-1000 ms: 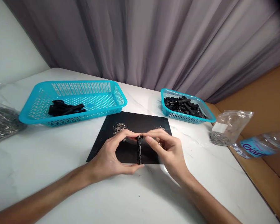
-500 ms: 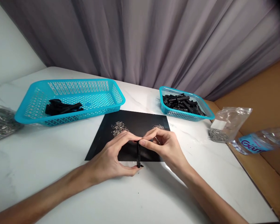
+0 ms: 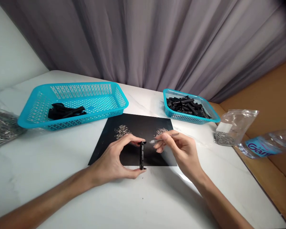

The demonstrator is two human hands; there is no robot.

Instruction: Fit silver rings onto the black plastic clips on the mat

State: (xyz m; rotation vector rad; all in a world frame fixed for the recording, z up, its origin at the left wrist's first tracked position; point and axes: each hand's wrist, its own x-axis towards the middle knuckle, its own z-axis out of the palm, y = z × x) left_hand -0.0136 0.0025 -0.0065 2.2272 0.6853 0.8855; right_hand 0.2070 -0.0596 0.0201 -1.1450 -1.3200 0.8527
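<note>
A narrow black plastic part (image 3: pixel 141 156) stands on end between the thumb and fingers of my left hand (image 3: pixel 116 156), which grips it at top and bottom. Just right of its upper end, my right hand (image 3: pixel 177 148) is closed on a slim grey metal tool (image 3: pixel 158 140), like a small screwdriver or tweezers; its exact kind is unclear. The tool's tip points left, a short gap from the part. Behind the hands, a black mat (image 3: pixel 140 124) bears a left pile of small metal pieces (image 3: pixel 122 131) and a right pile of tiny metal pieces (image 3: pixel 160 131).
A large blue basket (image 3: pixel 97 114) at the left holds a few black parts (image 3: pixel 65 111). Many black parts (image 3: pixel 188 105) fill the smaller blue basket (image 3: pixel 193 120). Bags of metal pieces lie at the left (image 3: pixel 4 127) and right (image 3: pixel 225 136), beside a plastic bottle (image 3: pixel 264 146).
My right hand has moved right, away from the top of the black part, and the grey tool now shows in its fingers. My left hand keeps its grip on the part.
</note>
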